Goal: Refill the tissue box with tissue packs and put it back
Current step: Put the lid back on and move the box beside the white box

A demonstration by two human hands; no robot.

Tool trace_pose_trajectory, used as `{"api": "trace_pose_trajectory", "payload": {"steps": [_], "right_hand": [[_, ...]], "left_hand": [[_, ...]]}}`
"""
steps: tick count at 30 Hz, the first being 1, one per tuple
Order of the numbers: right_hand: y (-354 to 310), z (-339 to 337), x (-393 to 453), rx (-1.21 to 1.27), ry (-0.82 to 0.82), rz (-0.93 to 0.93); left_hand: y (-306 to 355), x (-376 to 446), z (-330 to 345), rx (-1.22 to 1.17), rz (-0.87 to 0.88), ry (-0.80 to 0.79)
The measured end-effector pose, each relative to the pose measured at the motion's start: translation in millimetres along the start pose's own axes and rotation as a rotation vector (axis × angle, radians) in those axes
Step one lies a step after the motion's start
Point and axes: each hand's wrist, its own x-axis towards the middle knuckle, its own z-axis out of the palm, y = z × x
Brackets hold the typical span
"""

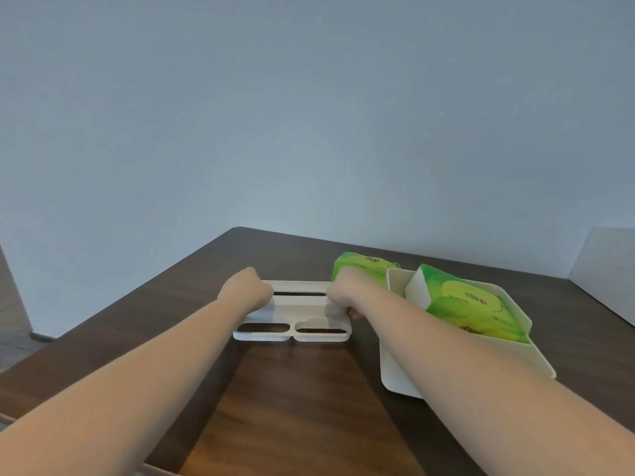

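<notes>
Forearms reach out over the dark wooden tabletop (292,389), bare to the elbow, and end at a white plastic lid (295,312) lying flat near the far middle of the surface. Closer in on the right sits the tissue box (395,376), an open cream tub whose near wall the right arm partly crosses; a green tissue pack (470,307) leans tilted inside it against a white inner divider. The left hand (245,286) is clenched on the lid's left end and the right hand (347,290) is closed round its right end, a fingertip showing under the edge, so both hands are grasping the lid, though whether it has come off the tabletop I cannot tell. That lid looks thin, stiff and light, cut with one long slot and two shorter ones nearer the person; it should carry easily but might flex or twist if taken by one end only, so the two short ends are the sensible places to hold. Its smooth plastic may be a little slippery. Just behind the right hand a second green tissue pack (360,266) lies on the tabletop, touching or nearly touching the box's far corner. These packs look soft, squashy and featherweight in glossy wrap, best pinched across the middle, not by a corner. Behind everything is a plain pale wall (309,115).
</notes>
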Motion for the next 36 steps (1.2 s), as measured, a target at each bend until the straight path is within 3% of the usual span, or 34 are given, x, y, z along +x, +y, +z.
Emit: {"api": "trace_pose_trajectory", "payload": {"steps": [10, 18, 26, 36], "right_hand": [[7.2, -58.4, -16.4, 0.175, 0.219, -0.005], [66.0, -91.6, -44.0, 0.316, 0.374, 0.06], [143.8, -101.9, -64.7, 0.405, 0.372, 0.119], [188.5, -104.4, -75.2, 0.126, 0.234, 0.256]], "left_hand": [[33.1, -13.9, -28.5, -0.165, 0.071, 0.103], [87.5, -44.2, -34.9, -0.42, 0.171, 0.108], [135.7, -74.3, -5.5, -0.499, 0.232, 0.044], [166.3, -92.0, 28.5, -0.411, 0.209, -0.071]]}}
